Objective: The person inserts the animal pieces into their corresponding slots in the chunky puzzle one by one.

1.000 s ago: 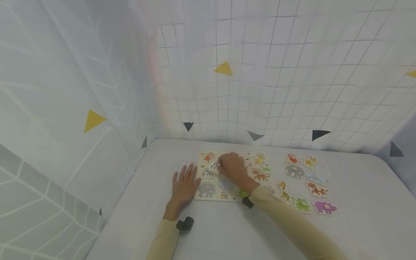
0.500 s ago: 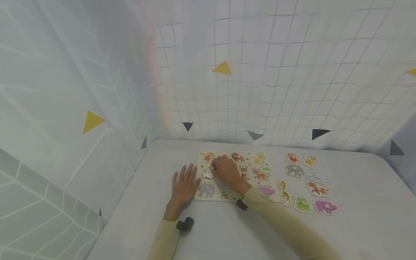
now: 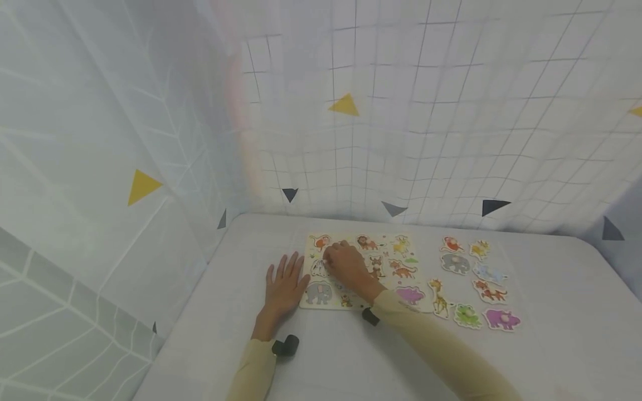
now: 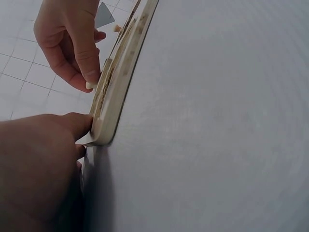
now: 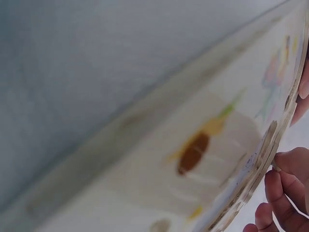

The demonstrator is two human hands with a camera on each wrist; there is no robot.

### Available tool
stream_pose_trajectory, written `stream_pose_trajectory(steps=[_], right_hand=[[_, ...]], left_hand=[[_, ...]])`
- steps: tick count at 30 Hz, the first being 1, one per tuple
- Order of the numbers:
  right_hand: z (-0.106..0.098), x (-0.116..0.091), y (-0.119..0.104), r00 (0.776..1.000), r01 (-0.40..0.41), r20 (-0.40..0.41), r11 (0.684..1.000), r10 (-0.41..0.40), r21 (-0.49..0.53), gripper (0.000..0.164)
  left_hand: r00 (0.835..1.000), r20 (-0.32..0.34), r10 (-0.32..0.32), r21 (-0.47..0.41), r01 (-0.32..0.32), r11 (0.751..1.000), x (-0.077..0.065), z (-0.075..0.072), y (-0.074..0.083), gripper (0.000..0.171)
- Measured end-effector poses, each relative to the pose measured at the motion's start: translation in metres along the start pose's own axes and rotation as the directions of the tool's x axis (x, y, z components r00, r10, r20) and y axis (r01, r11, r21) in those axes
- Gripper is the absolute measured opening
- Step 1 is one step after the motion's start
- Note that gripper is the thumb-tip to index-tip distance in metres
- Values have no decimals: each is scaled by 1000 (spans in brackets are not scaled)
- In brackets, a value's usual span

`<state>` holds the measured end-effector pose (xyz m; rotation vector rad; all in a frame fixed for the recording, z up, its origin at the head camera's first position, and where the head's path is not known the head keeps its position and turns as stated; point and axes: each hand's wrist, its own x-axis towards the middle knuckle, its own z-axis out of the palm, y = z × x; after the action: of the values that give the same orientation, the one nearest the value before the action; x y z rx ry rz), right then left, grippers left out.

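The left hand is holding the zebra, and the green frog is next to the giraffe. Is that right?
Not the left hand: the head view shows the right hand holding the zebra, while the left one lies beside the board. The green frog is next to the giraffe, as you said.

Carries on pale table [image 3: 562, 301] puzzle board [image 3: 335, 304], plus left hand [image 3: 283, 288] resting at board's left edge and eight loose animal pieces [image 3: 455, 264] to board's right.
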<state>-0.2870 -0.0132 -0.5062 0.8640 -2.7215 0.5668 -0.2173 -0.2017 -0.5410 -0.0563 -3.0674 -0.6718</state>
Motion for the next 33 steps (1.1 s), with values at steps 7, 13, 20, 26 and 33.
stream_pose_trajectory(steps=[7,13,20,26,33], right_hand=[[7,1,2,1000,-17,25,1000,18,-26,10],[11,-1,1,999,3,-33,1000,-4,-31,7],[12,-1,0,998,31,-57,998,-33,-51,7],[9,1,-3,999,8,-36,1000,-9,-30,6],[9,0,-3,1000,-8,-23,999,7,-34,7]], left_hand=[[1000,-16,19,-7,-20,1000,-2,0,2,62],[1000,-8,12,-5,-12,1000,-3,2,1,63],[1000,2,-9,30,9,1000,-1,4,-2,63],[1000,-4,-7,17,7,1000,-1,3,-2,64],[1000,-10,-3,17,4,1000,0,3,-1,63]])
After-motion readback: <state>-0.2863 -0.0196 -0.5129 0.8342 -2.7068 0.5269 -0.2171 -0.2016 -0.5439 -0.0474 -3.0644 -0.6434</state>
